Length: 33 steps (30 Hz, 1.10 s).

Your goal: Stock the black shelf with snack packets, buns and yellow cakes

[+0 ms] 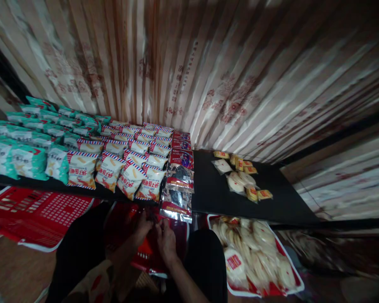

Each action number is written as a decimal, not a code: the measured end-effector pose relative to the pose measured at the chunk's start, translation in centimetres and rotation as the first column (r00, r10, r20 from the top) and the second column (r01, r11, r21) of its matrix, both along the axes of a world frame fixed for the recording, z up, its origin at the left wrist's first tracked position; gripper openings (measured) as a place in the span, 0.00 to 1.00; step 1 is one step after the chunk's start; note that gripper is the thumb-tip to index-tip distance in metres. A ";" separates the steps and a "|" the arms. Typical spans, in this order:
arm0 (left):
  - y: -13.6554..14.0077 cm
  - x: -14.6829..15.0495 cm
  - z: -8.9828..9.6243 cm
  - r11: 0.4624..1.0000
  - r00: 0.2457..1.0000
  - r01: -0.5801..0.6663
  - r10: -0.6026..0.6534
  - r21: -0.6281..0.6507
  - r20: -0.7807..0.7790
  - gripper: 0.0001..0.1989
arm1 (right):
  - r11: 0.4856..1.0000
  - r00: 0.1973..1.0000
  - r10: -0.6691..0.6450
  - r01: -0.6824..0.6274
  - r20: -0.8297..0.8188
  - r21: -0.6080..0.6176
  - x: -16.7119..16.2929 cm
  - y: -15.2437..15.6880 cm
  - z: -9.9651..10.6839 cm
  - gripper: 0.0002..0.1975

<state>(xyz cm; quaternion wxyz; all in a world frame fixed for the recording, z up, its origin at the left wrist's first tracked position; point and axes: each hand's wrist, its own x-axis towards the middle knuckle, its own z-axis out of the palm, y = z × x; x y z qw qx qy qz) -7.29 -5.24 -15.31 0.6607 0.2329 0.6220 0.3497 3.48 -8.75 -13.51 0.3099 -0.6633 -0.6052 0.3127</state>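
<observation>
Bags [131, 174] are ranked at eleven o'clock from both hands [142, 227] [166, 242] — seemingly done. Basketed packets [254, 252] are left at three; fingers' closure cannot be told.

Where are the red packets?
Head view, near the centre: the red packets lie on the black table, right of the striped bags, beyond the right hand.

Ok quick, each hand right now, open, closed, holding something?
Left hand: over the red basket, too dim to tell if open, closed or holding anything.
Right hand: beside the left; its grip can't be told either.
</observation>
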 end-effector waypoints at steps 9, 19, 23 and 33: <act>-6.2 -4.3 3.6 0.956 0.980 0.195 -0.200 0.218 0.002 0.11 | 0.985 0.982 0.173 -0.171 -0.079 0.024 2.0 -4.6 8.6 0.09; -10.3 -6.2 10.3 0.874 0.961 0.174 -0.252 0.454 0.116 0.21 | 0.994 0.887 0.077 -0.103 -0.456 -0.034 2.0 -5.7 14.2 0.12; -9.8 -5.6 14.4 0.836 0.956 0.231 -0.289 0.498 0.042 0.19 | 1.000 0.831 0.026 -0.031 -0.556 0.001 2.1 -5.2 16.2 0.14; -7.4 0.7 18.4 0.780 0.959 0.256 -0.277 0.571 -0.052 0.09 | 0.980 0.784 -0.127 0.195 -0.608 0.048 6.9 -5.4 16.7 0.15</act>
